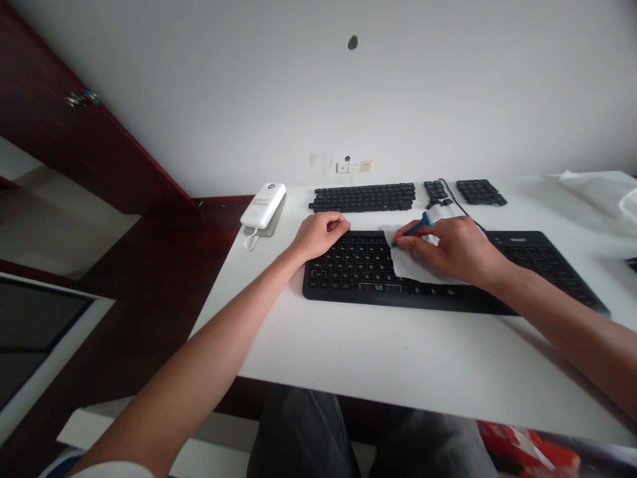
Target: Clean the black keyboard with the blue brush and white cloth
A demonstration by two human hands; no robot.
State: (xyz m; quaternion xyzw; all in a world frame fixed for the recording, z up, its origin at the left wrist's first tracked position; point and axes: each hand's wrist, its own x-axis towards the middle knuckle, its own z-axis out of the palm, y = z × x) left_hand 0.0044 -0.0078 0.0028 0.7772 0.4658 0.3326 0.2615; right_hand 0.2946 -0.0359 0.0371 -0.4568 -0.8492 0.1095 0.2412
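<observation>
A black keyboard (338,294) with its keycaps off lies on the white table, its bare switches showing. At its upper left corner rests my left hand (322,234), with curled fingers pressed against the edge. My right hand (460,245) is closed in a pinch around a small blue brush (421,224). The white bristles point up and away, and the handle's other end is low near the key switches. Under that hand a white tissue (413,264) covers part of the middle of the keyboard. Some right fingers are hidden behind the hand.
Behind the keyboard lie removed keycaps (365,197) in rows, a smaller group (435,191) and a number-pad block (480,192). A white power bank (263,204) with a cable loop sits at the table's left. White cloth-like material (597,192) lies far right. A wall stands behind.
</observation>
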